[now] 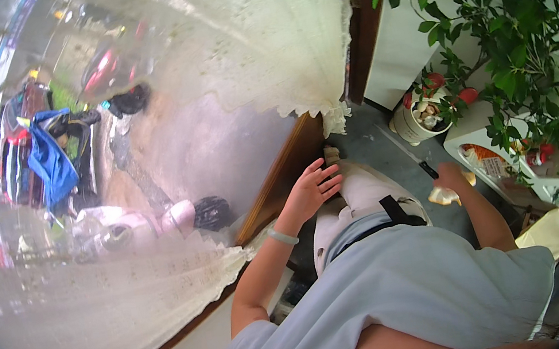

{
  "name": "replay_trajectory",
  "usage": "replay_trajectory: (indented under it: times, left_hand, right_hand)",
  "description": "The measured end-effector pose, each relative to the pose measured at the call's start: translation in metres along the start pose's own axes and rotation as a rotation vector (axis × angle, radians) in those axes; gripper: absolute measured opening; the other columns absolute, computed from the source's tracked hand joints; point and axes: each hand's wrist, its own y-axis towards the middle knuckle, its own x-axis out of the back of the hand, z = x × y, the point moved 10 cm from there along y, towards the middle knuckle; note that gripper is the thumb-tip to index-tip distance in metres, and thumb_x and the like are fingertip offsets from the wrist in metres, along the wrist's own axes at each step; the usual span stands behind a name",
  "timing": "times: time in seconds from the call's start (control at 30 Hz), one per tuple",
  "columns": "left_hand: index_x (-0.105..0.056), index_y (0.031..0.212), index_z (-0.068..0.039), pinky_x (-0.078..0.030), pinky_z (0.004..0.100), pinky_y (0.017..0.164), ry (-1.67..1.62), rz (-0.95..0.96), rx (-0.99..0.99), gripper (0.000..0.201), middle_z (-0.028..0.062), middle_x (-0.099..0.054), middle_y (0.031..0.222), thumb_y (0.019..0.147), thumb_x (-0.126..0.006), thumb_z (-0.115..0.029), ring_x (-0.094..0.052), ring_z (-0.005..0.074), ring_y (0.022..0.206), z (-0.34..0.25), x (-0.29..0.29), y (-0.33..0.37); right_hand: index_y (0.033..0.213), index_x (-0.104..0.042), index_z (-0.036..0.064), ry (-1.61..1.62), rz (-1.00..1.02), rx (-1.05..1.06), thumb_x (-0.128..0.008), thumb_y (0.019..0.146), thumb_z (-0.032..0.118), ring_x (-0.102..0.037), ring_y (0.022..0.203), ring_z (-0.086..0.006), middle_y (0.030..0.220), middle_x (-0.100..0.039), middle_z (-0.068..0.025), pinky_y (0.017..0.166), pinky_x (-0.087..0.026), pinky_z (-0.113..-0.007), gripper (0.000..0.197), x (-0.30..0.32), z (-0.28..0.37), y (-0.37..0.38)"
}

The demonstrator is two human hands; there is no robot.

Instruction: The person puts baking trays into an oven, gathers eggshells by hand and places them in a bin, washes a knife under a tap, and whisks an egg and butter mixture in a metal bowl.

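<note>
My left hand [317,187] is raised over my light trousers, beside the wooden window frame. Its fingers are spread and nothing is in it. A pale band circles that wrist. At my right side, my right hand [451,179] is closed on the black handle of a long knife [402,145]. Its thin pale blade points forward and left, over the grey floor. A crumpled cream and yellow piece [443,196], perhaps paper or cloth, shows right below that hand; whether the fingers touch it I cannot tell. The fingers of the right hand are partly hidden.
A white pot [411,127] with pebble-like pieces stands ahead right. Leafy branches [513,24] hang over a white shelf unit [463,144] on the right. To the left, a sheer lace curtain [257,38] covers a window with a wooden frame [272,176]; parked vehicles show outside.
</note>
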Motion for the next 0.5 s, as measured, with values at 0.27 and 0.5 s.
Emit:
replay_trajectory:
  times: [0.27,0.5]
  left_hand:
    - [-0.03,0.131,-0.012,-0.04,0.0419,0.094,-0.09,0.16,0.108,0.042,0.0123,-0.046,0.126,0.092,-0.046,-0.021,-0.051,0.0286,0.108,-0.025,-0.027,0.065]
    - [-0.037,0.126,-0.01,-0.043,0.0409,0.091,-0.022,0.277,0.077,0.037,0.0124,-0.049,0.121,0.092,-0.047,-0.022,-0.053,0.0264,0.104,-0.121,-0.103,0.152]
  right_hand:
    - [0.079,-0.065,0.0045,0.046,-0.095,0.041,-0.068,0.064,0.029,-0.062,0.08,-0.031,0.082,-0.064,-0.0147,0.071,-0.049,-0.042,0.029,0.084,0.073,0.022]
    - [0.073,-0.066,0.0042,0.2,-0.225,0.068,-0.068,0.062,0.029,-0.063,0.075,-0.0319,0.077,-0.064,-0.0159,0.066,-0.05,-0.043,0.027,0.182,0.155,0.108]
